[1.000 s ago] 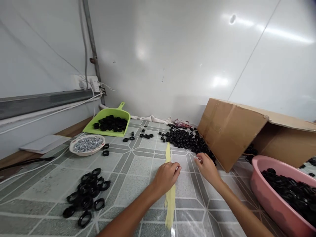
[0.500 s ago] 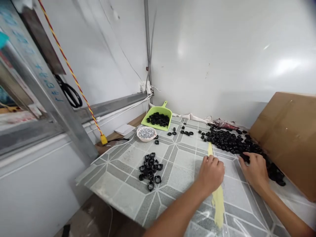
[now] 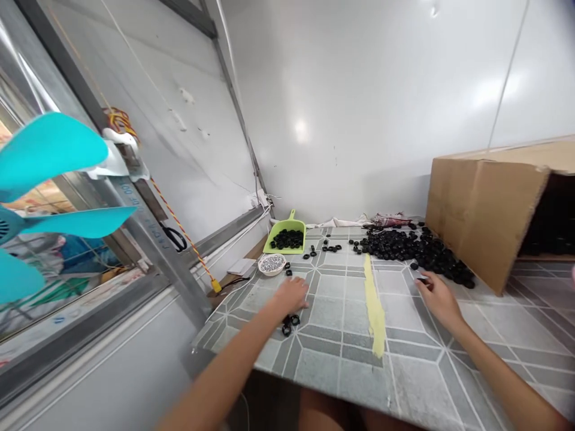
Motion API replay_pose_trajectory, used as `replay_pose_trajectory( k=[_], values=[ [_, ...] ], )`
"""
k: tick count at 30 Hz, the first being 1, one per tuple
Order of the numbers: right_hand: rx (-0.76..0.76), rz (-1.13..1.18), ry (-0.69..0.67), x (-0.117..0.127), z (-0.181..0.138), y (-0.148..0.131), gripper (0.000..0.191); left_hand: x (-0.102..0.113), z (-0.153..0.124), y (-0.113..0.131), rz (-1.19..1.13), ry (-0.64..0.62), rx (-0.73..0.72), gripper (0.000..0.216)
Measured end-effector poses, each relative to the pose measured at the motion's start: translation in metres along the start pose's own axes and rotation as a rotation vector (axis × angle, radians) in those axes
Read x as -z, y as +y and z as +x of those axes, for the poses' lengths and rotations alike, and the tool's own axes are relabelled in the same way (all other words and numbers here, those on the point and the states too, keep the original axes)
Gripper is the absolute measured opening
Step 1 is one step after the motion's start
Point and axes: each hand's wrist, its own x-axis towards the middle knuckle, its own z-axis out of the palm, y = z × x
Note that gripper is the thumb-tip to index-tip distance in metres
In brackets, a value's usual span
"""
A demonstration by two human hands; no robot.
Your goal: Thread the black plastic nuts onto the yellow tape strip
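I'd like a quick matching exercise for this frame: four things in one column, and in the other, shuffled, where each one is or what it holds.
1. Dustpan
2. Bowl
3. Left hand
4. Right hand

A. Partly hides a small cluster of rings
B. Filled with silver bits
C. Has a black piece at its fingertips, near the large heap
D. Green, in the far left corner of the table

Pairs: 1-D, 2-B, 3-A, 4-C

Glossy wall (image 3: pixel 359 108), matt cardboard box (image 3: pixel 471 209), smooth plastic dustpan (image 3: pixel 287 225), plastic rings (image 3: pixel 395 244)
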Motion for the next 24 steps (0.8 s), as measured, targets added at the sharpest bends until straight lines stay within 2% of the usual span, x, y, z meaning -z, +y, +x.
replay_pose_trajectory(
  k=[2, 4, 9, 14, 16, 18, 19, 20, 22, 24],
  values=[
    [0.018, 0.025, -0.010, -0.003, -0.004, -0.001, 0.059, 0.004, -0.011, -0.018, 0.016, -0.063, -0.009, 0.037],
    [0.022, 0.039, 0.002, -0.004, -0.007, 0.001, 0.056, 0.005, -0.016, -0.024, 0.021, -0.120, -0.009, 0.033],
    [0.037, 0.069, 0.010, -0.007, -0.007, 0.006, 0.051, 0.001, -0.009, -0.010, 0.009, -0.206, 0.000, 0.028],
    [0.055, 0.083, -0.007, -0.009, -0.009, 0.005, 0.046, 0.003, -0.012, 0.015, -0.103, -0.108, 0.053, 0.006],
    [0.064, 0.083, -0.007, -0.010, -0.010, 0.005, 0.046, 0.009, -0.023, 0.029, -0.184, -0.018, 0.099, 0.014],
    [0.070, 0.080, 0.000, -0.012, -0.011, 0.005, 0.047, 0.015, -0.036, 0.047, -0.301, 0.084, 0.153, 0.029],
    [0.069, 0.083, 0.004, -0.013, -0.010, 0.005, 0.048, 0.016, -0.041, 0.057, -0.438, 0.121, 0.193, 0.033],
    [0.064, 0.094, 0.007, -0.013, -0.010, 0.005, 0.049, 0.017, -0.045, 0.068, -0.904, 0.135, 0.303, 0.032],
    [0.027, 0.151, 0.009, -0.013, -0.008, 0.005, 0.051, 0.018, -0.047, 0.089, -1.144, 0.090, 0.298, 0.028],
    [-0.057, 0.240, 0.018, -0.009, -0.010, 0.004, 0.054, 0.020, -0.044, 0.108, -1.321, 0.034, 0.267, 0.035]
  ],
)
